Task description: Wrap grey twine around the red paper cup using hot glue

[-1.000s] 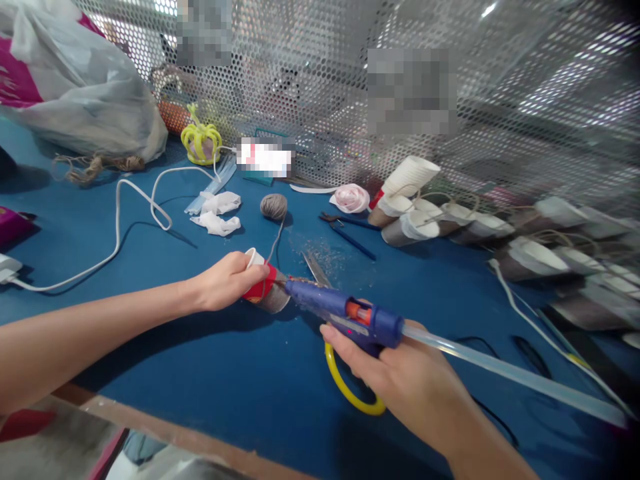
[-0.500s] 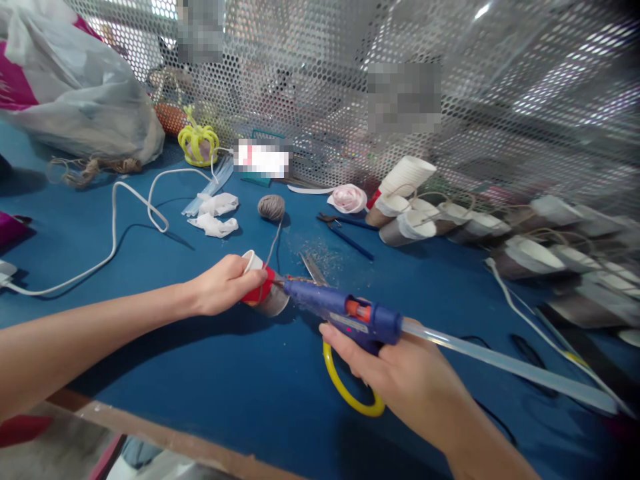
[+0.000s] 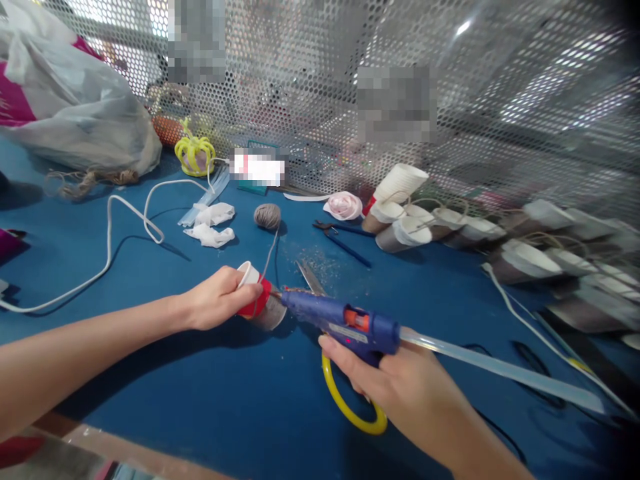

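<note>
My left hand [image 3: 215,298] is closed round a paper cup [image 3: 271,314] with a red band, tilted above the blue table. Grey yarn runs from the cup up to a small yarn ball [image 3: 267,216] behind it. In my right hand [image 3: 395,380] is a blue hot glue gun [image 3: 325,313], its nozzle at the cup's red side; whether the tip touches, I cannot tell. A long clear glue stick [image 3: 500,367] juts from its back end. Under the gun lie scissors with a yellow handle [image 3: 350,415], their blades partly covered.
Blue-handled pliers [image 3: 347,248] and a pale pink fabric rose [image 3: 343,206] lie behind the gun. Several wrapped cups [image 3: 530,257] line the right side by a perforated metal screen [image 3: 310,80]. A white cable [image 3: 109,247], white scraps [image 3: 213,233] and a plastic bag [image 3: 95,113] occupy the left.
The whole view has shifted slightly, so most things sit a little lower and further left. Both hands keep their grips, and the glue gun's nozzle stays at the cup.
</note>
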`<state>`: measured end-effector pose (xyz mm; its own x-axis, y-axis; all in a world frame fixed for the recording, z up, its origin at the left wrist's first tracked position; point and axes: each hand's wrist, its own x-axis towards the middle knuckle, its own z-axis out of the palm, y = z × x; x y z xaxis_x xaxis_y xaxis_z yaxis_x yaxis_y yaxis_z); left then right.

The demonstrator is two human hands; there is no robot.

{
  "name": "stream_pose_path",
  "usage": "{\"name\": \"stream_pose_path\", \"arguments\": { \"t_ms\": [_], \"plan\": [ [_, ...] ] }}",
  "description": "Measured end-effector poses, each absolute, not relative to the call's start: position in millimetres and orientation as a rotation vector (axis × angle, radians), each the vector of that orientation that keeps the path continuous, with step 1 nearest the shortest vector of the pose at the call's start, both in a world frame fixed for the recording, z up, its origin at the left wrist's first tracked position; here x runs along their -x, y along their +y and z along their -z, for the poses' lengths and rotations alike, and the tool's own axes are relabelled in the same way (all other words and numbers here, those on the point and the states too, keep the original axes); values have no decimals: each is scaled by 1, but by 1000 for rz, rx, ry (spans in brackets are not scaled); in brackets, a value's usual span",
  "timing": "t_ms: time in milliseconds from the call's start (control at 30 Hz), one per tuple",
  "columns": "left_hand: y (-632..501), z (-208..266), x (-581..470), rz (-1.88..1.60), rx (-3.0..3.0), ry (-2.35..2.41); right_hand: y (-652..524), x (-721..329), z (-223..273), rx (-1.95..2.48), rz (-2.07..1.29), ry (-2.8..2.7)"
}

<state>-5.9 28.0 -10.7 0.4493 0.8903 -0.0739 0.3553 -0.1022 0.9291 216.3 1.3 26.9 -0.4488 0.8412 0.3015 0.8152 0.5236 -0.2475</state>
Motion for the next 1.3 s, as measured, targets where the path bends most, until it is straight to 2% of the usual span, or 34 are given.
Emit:
{"name": "stream_pose_path", "arguments": {
  "t_ms": [367, 567, 767, 900, 1167, 1300],
  "plan": [
    [28, 5, 3, -650, -1541, 1139, -10, -220, -24, 1303, 25, -2402],
    [28, 6, 3, -678, -1509, 1136, -15, -216, -33, 1211, -143, -2533],
    [27, 1, 4, -626, -1651, 1142, -5, -225, -25, 1224, -102, -2432],
    [26, 0, 6, -611, -1786, 1105, 4, -228, -24, 1271, -278, -2438],
    [27, 5, 7, -649, -1903, 1029, 9, -214, -38, 1479, -858, -2241],
    [27, 5, 7, -631, -1911, 1020, 4, -214, -42, 1552, -951, -2133]
  ]
}}
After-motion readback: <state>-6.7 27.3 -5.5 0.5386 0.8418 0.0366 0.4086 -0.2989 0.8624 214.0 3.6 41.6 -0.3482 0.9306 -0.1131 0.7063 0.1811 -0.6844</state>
